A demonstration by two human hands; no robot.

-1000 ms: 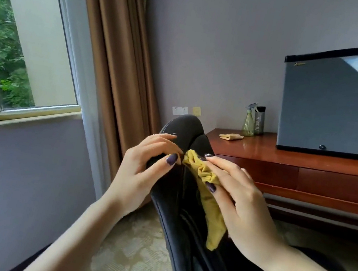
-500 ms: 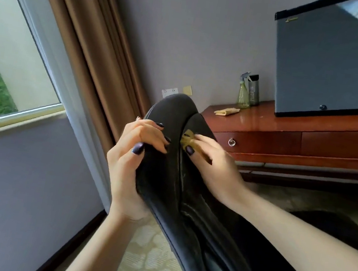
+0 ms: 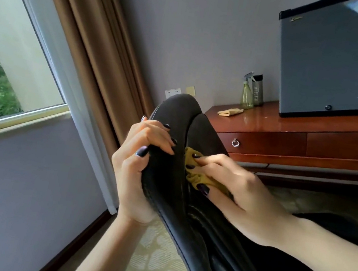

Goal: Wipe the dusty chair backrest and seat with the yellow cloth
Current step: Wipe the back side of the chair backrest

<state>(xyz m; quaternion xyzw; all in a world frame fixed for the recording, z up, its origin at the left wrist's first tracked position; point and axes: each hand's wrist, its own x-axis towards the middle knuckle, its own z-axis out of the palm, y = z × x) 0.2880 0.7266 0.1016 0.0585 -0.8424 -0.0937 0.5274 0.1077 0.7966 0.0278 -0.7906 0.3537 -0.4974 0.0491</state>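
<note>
The black chair backrest (image 3: 183,117) rises from the lower right to the middle of the view, its worn edge facing me. My left hand (image 3: 138,164) grips that edge from the left, fingers curled over its top and thumb behind. My right hand (image 3: 231,185) holds the bunched yellow cloth (image 3: 192,175) and presses it against the front face of the backrest, just right of the left fingers. Most of the cloth is hidden under that hand. The seat (image 3: 334,230) shows only as a dark shape behind my right forearm.
A red-brown wooden cabinet (image 3: 290,139) stands to the right, with a grey mini fridge (image 3: 337,62), a green spray bottle (image 3: 248,92), a dark bottle and a second folded cloth (image 3: 228,112) on it. Brown curtain (image 3: 90,34) and window (image 3: 4,61) are at left; patterned carpet below.
My right hand bunched the hanging cloth up and slid it down the backrest's front face. My left hand went from pinching the top to gripping the backrest's edge lower down. The camera tilted.
</note>
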